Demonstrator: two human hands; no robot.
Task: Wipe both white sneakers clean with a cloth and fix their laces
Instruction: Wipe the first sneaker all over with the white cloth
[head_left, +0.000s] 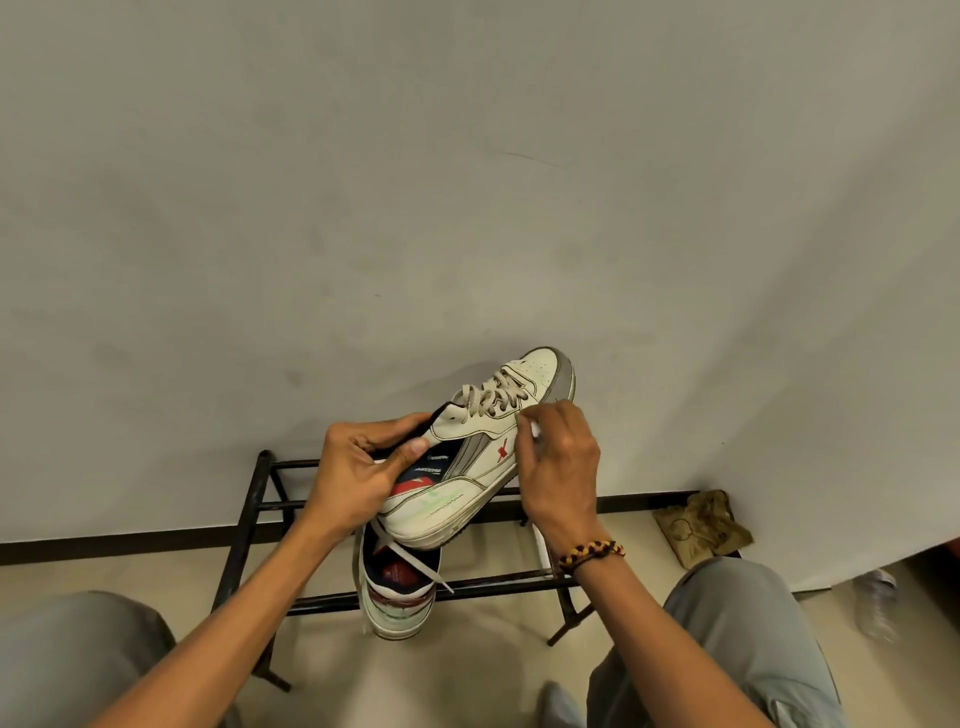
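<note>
Raised sneaker (483, 452), held above a black rack (270, 499): left hand (353, 473) grips its heel collar; right hand (558, 457) pinches a small white cloth (535, 429) against its side. Second sneaker (397, 592) rests on the rack below.

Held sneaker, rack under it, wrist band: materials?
Held sneaker: looks like smooth white leather or synthetic with stitched grey panels, perforated toe, flat woven laces. Rack: likely black-painted metal, thin straight bars. Wrist band: braided cord or thread, red, yellow, dark.
</note>
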